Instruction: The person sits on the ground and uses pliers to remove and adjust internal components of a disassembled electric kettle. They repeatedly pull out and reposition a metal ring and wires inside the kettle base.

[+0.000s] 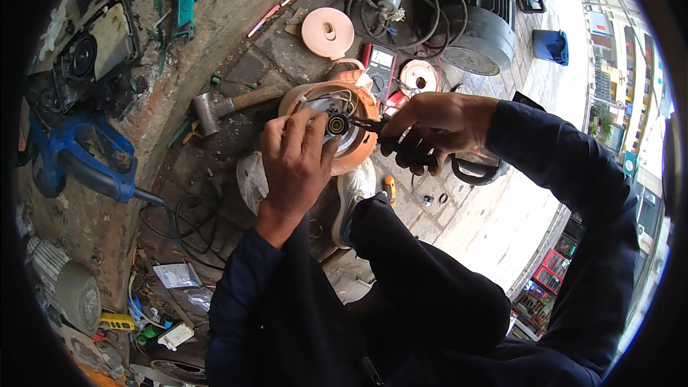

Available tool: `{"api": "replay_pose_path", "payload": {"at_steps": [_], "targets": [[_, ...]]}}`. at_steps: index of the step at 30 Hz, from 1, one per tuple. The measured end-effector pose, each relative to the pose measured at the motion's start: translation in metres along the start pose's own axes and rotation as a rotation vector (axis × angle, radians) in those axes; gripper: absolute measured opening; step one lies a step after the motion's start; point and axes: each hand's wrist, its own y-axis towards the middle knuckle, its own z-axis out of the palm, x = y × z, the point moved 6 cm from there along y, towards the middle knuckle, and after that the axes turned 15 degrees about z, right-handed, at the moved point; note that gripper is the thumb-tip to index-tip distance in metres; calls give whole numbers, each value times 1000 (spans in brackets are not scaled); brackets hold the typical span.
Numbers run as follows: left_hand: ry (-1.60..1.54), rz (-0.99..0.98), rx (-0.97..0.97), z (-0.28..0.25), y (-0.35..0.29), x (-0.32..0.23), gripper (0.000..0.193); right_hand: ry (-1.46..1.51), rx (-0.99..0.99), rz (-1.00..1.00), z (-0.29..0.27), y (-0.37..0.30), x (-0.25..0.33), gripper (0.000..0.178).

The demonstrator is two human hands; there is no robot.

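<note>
An orange round motor housing point(349, 165) stands between my shoes, with its open top facing up. A black round part with a brass-coloured ring inside point(337, 125) sits at the middle of the opening, near several thin wires. My left hand point(296, 158) reaches over the near left rim, its fingers and thumb closed about the black part. From the right, my right hand point(438, 127) grips black-handled pliers point(369, 125). Their jaws point left and meet the edge of the black part; whether they pinch a wire there cannot be made out.
A hammer point(209, 115) lies left of the housing. Beyond it are a pink round cover point(327, 33), a red multimeter point(380, 68) and a large grey motor point(476, 46). A blue power tool point(86, 158) rests on the ledge at left. An orange cutter point(390, 190) lies by my shoe.
</note>
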Motion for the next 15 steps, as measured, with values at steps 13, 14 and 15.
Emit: {"api": "replay_pose_path", "payload": {"at_steps": [13, 14, 15], "targets": [[7, -6, -9, 1, 0, 0, 46, 444, 335, -162, 12, 18, -22, 33], [9, -7, -9, 0, 0, 0, 46, 487, 368, -178, 14, 19, -23, 33], [10, -7, -10, 0, 0, 0, 46, 531, 384, -193, 15, 20, -24, 35]]}}
